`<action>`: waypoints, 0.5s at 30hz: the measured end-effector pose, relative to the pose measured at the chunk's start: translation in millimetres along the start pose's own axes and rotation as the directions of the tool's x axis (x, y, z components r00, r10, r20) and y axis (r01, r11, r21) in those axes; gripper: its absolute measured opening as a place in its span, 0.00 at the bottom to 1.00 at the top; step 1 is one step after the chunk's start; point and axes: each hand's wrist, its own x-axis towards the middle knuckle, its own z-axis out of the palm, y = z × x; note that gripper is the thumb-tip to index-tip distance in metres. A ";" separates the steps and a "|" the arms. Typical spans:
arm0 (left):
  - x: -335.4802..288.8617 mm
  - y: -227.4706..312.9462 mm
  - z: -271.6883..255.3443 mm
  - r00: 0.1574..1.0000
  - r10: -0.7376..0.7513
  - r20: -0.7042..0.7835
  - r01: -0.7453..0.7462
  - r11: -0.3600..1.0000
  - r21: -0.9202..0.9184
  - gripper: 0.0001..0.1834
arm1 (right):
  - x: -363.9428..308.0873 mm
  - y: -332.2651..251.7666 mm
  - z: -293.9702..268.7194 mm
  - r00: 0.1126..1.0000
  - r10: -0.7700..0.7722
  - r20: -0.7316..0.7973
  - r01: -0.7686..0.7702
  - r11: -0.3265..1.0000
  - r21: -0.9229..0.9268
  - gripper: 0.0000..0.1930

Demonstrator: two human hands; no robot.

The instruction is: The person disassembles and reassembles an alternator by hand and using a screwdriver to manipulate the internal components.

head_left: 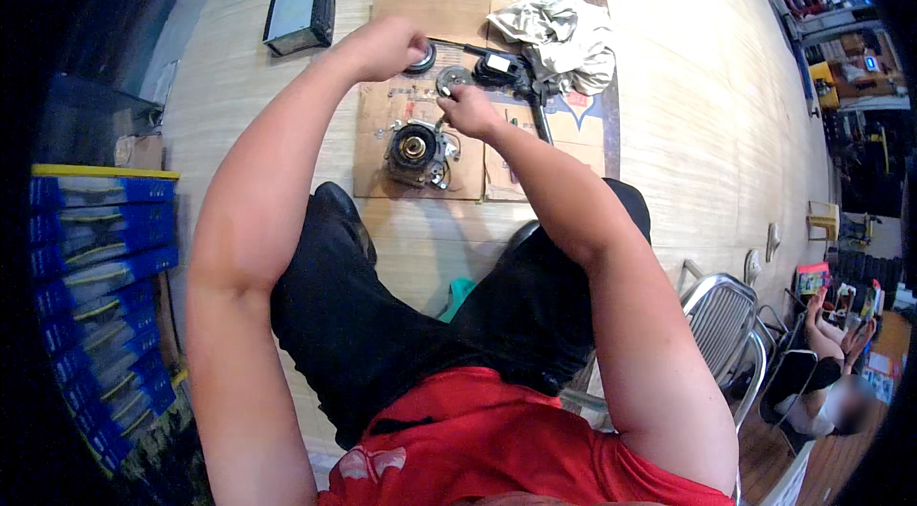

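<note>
My left hand (394, 47) is closed, its fingers bent down over a dark ring-shaped part (423, 64) on the cardboard. My right hand (470, 111) has its fingers pinched at the near edge of a round grey metal disc (453, 78); the exact grip is hard to make out. Just below the right hand, a metal compressor-like unit (415, 160) stands on the cardboard, its black round face and copper-coloured centre turned up. Right of the disc lies a black tool (495, 68) with a white label and long handles.
Flattened cardboard (373, 162) covers the floor under the parts. A crumpled whitish cloth (564, 38) lies at the far right of it, and a boxy device (302, 17) stands to the left. Blue boxes (105, 248) are stacked at left; a metal chair (716, 315) and another person (821, 401) are at right.
</note>
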 end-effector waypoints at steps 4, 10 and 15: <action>-1.4 -37.5 7.3 0.980 -0.047 0.195 0.034 0.997 0.069 0.20 | 0.3 -4.6 0.2 1.000 -0.022 0.009 0.023 0.998 -0.060 0.18; -7.0 -37.2 4.6 0.981 -0.013 0.192 0.007 0.999 0.031 0.25 | 7.7 14.4 1.9 1.000 -0.011 0.020 0.011 0.999 -0.033 0.18; -3.0 -45.0 2.8 0.984 -0.060 0.165 0.071 0.996 -0.058 0.27 | 2.9 6.3 0.6 0.995 0.008 0.100 -0.013 0.998 0.057 0.19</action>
